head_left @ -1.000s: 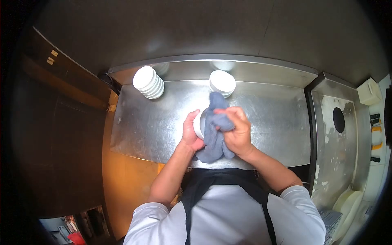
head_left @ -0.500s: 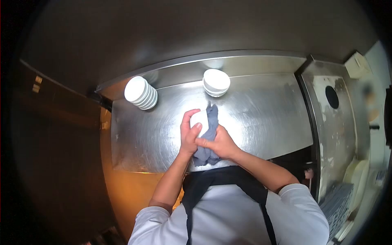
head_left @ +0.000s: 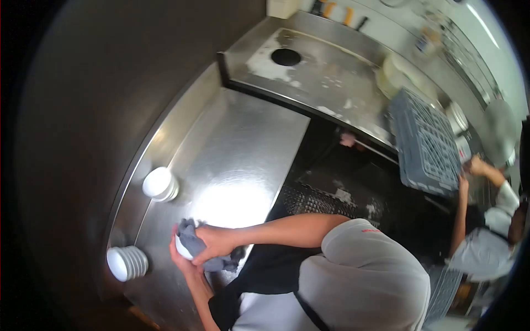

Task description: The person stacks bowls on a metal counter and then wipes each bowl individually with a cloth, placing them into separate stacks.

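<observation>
My left hand [head_left: 181, 259] grips a white bowl [head_left: 183, 249] from its outer side, low over the steel counter [head_left: 234, 129]. A grey cloth [head_left: 190, 238] is bunched in and over that bowl, and my right hand [head_left: 216, 241] presses it there, with the loose end hanging below. Much of the bowl is hidden by the cloth and my fingers. Above my hands stands a short stack of white bowls [head_left: 160, 184]. A taller stack of white bowls [head_left: 128, 263], tilted in view, is to the left.
A second steel counter [head_left: 331, 88] with a round dark hole [head_left: 286, 57] runs across the top. A grey dish rack [head_left: 428, 143] rests at the right, near the hands of another person [head_left: 486, 243]. Dark floor matting [head_left: 314, 199] lies between.
The view has swung right, bringing the dish rack and the other person into sight. Both my hands still hold the bowl and the cloth, and the cloth now covers more of the bowl.
</observation>
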Available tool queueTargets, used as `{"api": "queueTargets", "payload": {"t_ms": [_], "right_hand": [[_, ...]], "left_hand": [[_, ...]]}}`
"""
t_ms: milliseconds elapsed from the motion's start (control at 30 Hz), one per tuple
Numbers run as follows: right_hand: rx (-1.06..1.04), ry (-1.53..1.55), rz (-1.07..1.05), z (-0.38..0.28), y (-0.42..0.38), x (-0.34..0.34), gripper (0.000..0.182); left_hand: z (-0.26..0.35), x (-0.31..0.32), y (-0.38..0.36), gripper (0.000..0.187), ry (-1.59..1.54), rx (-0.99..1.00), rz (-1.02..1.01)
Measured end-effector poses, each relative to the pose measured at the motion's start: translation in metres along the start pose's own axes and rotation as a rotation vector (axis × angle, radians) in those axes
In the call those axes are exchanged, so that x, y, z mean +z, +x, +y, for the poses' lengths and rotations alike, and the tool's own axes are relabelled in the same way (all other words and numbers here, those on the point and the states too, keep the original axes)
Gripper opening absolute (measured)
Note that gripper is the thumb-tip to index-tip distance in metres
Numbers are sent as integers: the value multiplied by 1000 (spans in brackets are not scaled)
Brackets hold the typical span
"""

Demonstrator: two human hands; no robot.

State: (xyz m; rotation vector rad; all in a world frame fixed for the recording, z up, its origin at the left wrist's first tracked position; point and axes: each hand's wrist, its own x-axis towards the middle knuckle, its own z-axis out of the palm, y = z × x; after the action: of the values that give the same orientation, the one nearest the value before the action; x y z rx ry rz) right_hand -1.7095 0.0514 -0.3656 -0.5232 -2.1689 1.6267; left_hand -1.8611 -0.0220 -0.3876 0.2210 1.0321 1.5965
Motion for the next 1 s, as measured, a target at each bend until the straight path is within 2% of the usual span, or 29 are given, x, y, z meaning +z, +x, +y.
{"api": "queueTargets", "payload": {"t_ms": [67, 100, 167, 233, 300, 433, 500, 533, 667, 800, 833, 933, 1000], "right_hand": [[38, 343, 59, -2, 1, 0, 42], [-62, 459, 105, -4, 3, 0, 37], [58, 433, 213, -16, 0, -15, 37], [156, 412, 350, -15, 3, -19, 41], [121, 348, 424, -9, 13, -18, 42], [97, 154, 491, -15, 22, -24, 45], [108, 50, 521, -10, 31, -21, 48], [100, 19, 580, -2, 37, -18, 48], [83, -118, 874, 11, 43, -34, 47], [26, -33, 1170, 22, 36, -75, 43], [-30, -9, 1166, 13, 28, -83, 39], [-231, -253, 841, 21, 17, -54, 38], [-427, -81, 564, 20, 12, -4, 40]], "left_hand": [[4, 0, -3, 43, 128, 83, -21], [5, -5, -2, 44, 53, 17, -107], [8, -20, -2, 45, -102, -118, -249], [8, -22, -4, 50, -18, -72, -294], [4, -41, 6, 55, 67, 7, -362], [3, -54, 11, 62, 7, -25, -300], [6, -45, 7, 64, -61, -87, -190], [9, -36, -1, 65, -95, -120, -129], [19, -17, -23, 66, -105, -239, -124], [7, -47, -16, 68, 21, -10, 67], [5, -45, -14, 66, 34, 33, 40], [1, -34, -8, 58, 75, 174, -43], [-9, -60, 22, 48, 121, 168, -247]]}}
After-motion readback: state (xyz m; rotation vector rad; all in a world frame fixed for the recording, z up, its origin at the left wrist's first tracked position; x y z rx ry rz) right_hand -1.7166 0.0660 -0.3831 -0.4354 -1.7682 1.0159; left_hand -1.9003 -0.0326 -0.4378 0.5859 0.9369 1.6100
